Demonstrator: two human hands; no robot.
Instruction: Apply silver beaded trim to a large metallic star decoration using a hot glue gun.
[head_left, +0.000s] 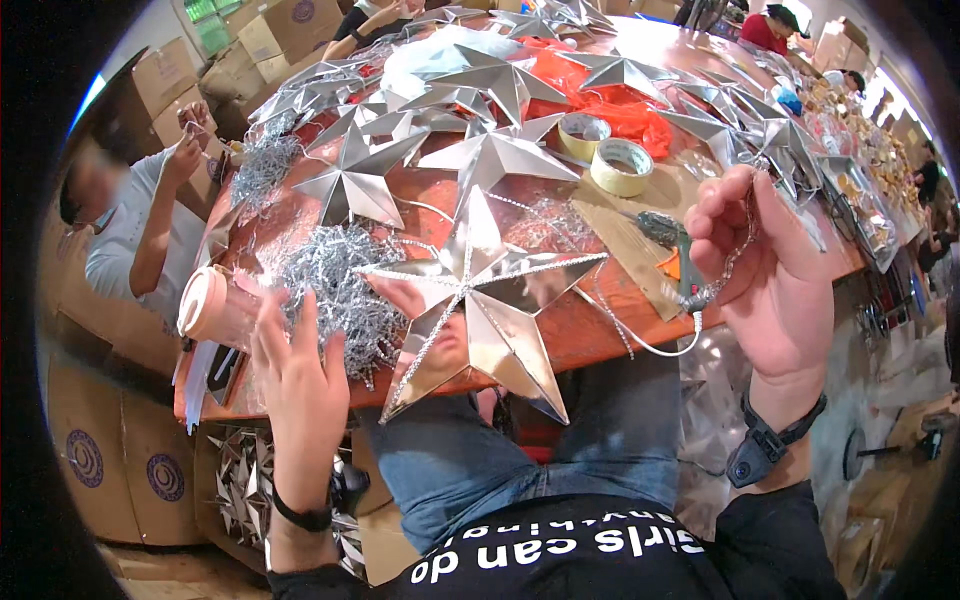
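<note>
A shiny silver five-pointed star point(485, 330) lies at the table's near edge, with strands of sparkling trim along several ridges. Beside it, my left hand point(300, 365) is open, fingers apart, over the near side of a tangled heap of silver trim point(325, 275). My right hand point(775, 290) is raised at the right, thumb and fingers pinched on a thin silver trim strand point(745, 235) that hangs down past the palm. Left of that hand, a dark green glue gun point(660, 232) with an orange trigger lies on a cardboard piece point(610, 225).
Two tape rolls point(621, 166) stand beyond the cardboard, near red plastic point(625, 115). More silver stars point(352, 172) cover the far table. A lidded pink cup point(205, 305) is by my left hand. A co-worker point(140, 225) sits at the left; cartons point(125, 460) stand below.
</note>
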